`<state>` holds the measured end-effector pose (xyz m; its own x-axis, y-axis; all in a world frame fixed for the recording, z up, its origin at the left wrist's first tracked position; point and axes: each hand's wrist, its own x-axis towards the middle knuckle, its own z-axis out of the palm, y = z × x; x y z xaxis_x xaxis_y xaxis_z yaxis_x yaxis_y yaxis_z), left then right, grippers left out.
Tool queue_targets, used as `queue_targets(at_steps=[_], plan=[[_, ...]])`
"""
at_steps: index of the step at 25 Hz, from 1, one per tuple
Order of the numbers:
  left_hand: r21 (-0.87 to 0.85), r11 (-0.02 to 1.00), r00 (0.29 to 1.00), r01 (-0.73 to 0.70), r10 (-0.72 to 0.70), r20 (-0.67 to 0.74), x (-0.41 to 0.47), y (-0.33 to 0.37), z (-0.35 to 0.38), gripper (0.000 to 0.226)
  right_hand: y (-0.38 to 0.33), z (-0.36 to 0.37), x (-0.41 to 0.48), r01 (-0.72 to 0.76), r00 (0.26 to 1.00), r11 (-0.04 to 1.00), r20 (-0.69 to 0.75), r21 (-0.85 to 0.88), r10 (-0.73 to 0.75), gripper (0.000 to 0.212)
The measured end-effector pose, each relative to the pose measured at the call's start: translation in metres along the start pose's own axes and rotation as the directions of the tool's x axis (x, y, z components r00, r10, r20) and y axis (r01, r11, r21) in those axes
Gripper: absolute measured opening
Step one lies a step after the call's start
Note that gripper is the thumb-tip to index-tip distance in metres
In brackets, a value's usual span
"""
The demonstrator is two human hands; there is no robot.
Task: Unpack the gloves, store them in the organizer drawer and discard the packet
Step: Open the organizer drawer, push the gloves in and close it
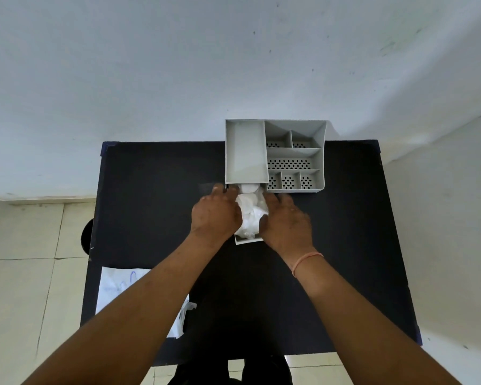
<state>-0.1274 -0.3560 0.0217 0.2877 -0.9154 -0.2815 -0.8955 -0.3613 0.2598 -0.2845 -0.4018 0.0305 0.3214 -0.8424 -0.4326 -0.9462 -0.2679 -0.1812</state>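
Observation:
A grey desk organizer (246, 151) stands at the far middle of the black table (150, 190). Its drawer (247, 240) is pulled out toward me. A bundle of thin white gloves (251, 212) lies in the drawer. My left hand (215, 215) presses on the left side of the gloves, fingers bent. From the other side my right hand (285, 222) holds the gloves, thumb on top. The empty clear packet (114, 287) with blue print lies flat at the table's near left, partly under my left forearm.
The organizer's right half has several small perforated compartments (289, 163), all without contents. A white wall rises behind the table. Tiled floor shows at left, and a dark round object (87, 237) sits by the table's left edge.

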Motion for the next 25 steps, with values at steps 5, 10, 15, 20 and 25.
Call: queue_targets(at_steps=[5,10,15,20,25], plan=[[0.04,0.999,0.999,-0.033,0.032,0.032,-0.017,0.008,0.009,0.066,-0.017,-0.01,0.018,0.131,0.991,0.955,0.074,-0.264,-0.116,0.075],[0.08,0.995,0.971,0.056,-0.073,0.226,0.009,0.003,0.012,0.077,-0.016,-0.019,0.05,0.121,0.98,0.932,0.188,-0.343,-0.058,0.065],[-0.016,1.0,0.992,0.008,-0.006,0.126,0.006,-0.005,0.01,0.071,0.003,-0.015,0.035,0.128,0.985,0.984,0.128,-0.125,-0.112,0.06],[-0.123,0.992,0.994,-0.041,0.028,-0.102,-0.024,-0.01,0.018,0.037,0.021,0.005,0.011,0.144,0.976,0.989,-0.163,-0.022,-0.146,0.025],[-0.072,0.997,0.996,0.012,-0.005,0.094,-0.019,0.0,0.026,0.035,0.018,0.024,0.02,0.117,0.992,0.993,0.051,0.019,-0.117,0.024]])
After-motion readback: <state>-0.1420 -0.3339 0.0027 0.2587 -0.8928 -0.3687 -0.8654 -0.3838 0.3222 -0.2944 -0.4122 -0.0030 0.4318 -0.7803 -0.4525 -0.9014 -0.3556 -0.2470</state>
